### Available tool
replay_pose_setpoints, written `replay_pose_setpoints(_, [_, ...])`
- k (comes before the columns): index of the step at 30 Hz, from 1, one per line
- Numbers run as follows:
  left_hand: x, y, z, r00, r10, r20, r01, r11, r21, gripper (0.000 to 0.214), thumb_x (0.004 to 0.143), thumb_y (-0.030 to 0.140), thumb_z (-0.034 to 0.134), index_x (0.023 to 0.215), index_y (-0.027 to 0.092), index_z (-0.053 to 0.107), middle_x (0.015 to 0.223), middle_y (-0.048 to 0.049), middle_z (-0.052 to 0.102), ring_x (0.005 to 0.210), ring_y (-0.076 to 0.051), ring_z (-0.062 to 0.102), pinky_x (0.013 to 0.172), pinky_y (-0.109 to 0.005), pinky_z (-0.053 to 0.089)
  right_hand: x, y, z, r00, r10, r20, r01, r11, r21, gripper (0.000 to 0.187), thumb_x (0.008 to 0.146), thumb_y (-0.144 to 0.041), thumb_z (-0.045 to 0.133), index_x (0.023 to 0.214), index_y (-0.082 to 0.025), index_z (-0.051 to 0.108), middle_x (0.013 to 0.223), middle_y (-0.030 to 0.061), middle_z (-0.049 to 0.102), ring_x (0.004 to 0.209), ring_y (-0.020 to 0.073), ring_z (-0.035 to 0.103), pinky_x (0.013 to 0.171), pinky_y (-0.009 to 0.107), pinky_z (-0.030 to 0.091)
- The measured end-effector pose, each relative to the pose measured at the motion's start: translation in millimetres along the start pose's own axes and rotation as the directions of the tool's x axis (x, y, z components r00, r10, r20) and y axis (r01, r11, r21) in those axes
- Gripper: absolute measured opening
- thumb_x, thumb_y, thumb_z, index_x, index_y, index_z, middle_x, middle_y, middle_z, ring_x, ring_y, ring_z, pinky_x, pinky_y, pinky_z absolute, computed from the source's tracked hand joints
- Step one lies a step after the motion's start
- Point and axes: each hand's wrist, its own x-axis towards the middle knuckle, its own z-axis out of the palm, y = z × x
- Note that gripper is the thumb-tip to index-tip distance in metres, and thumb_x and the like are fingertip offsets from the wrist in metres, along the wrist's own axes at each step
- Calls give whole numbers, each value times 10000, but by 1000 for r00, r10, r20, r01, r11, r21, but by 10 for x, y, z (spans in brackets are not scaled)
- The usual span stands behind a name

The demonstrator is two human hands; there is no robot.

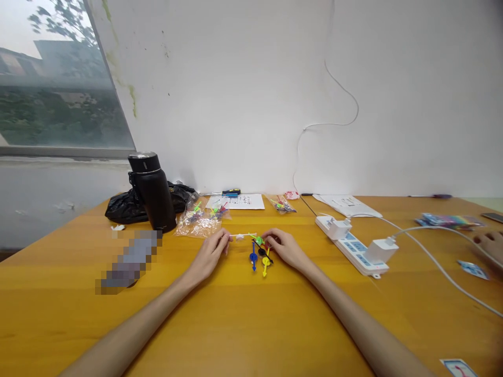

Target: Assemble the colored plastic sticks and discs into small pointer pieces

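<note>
My left hand [215, 250] rests on the table with curled fingers, closed at the end of a white arrow spinner [240, 237]. Across from it, my right hand [286, 248] has its thumb and fingers bent around a red arrow spinner [268, 245], which they partly cover. Between the hands lies a small cluster of plastic arrow spinners: a green one [258, 240] at the back, a black one [262, 252] in the middle, a blue one [253, 257] and a yellow one [266, 263] in front. Several overlap, and the blue and yellow tips point towards me.
A black bottle [153, 193] and black plastic bag [126, 207] stand left, behind a pixelated flat object [131, 262]. Clear bags of spinners [200, 220] and paper [251, 201] lie behind. A white power strip [353, 248] with cables is right; another person's hand [491, 245] shows far right.
</note>
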Motion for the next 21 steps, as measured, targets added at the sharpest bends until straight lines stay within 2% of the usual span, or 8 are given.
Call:
replay_pose_setpoints(4, [-1, 63, 10, 999, 31, -30, -33, 997, -70, 353, 1033, 470, 357, 882, 203, 532, 736, 19, 532, 714, -161, 525, 743, -280, 383, -48, -188, 27, 983, -112, -146, 96, 989, -117, 270, 994, -347, 440, 1087, -204, 650, 1147, 82, 631, 1090, 216, 575, 987, 360, 438])
replay_pose_setpoints(6, [-10, 101, 23, 999, 44, -22, -46, 995, -83, 353, 1030, 464, 372, 862, 199, 534, 738, 19, 526, 708, -155, 513, 730, -275, 380, -88, -318, 28, 980, -139, -140, 129, 989, -74, 303, 1027, -376, 397, 1120, -215, 636, 1162, 76, 627, 1128, 213, 562, 1007, 353, 429])
replay_pose_setpoints(10, [-36, 158, 47, 999, 37, -11, -38, 995, -89, 336, 1020, 460, 404, 872, 197, 552, 724, 24, 511, 681, -144, 483, 670, -264, 360, -180, -539, 85, 985, -166, -49, 168, 985, 43, 349, 1048, -432, 366, 1159, -220, 619, 1100, 62, 655, 1018, 198, 614, 926, 323, 474])
replay_pose_setpoints(14, [-38, 170, 36, 999, 18, -38, -22, 995, -101, 326, 1004, 464, 436, 890, 193, 576, 707, 26, 502, 655, -138, 471, 628, -254, 357, -237, -638, 179, 982, -188, -9, 188, 977, 97, 362, 1047, -461, 367, 1139, -213, 614, 986, 45, 667, 889, 173, 639, 808, 283, 500])
replay_pose_setpoints(18, [-23, 146, 39, 999, 11, -39, -16, 989, -146, 305, 980, 466, 489, 907, 189, 593, 753, 13, 547, 686, -138, 500, 645, -246, 384, -250, -671, 229, 978, -207, 11, 206, 977, 47, 286, 1026, -437, 446, 1103, -223, 619, 919, 30, 669, 807, 163, 628, 751, 270, 498])
replay_pose_setpoints(21, [-19, 128, 85, 1000, -1, -3, 0, 964, -265, 286, 959, 467, 526, 923, 189, 584, 802, 8, 560, 692, -129, 508, 652, -236, 416, -251, -692, 252, 976, -216, 28, 216, 976, -2, 244, 1024, -408, 464, 1053, -227, 624, 893, 26, 669, 779, 160, 617, 733, 264, 488])
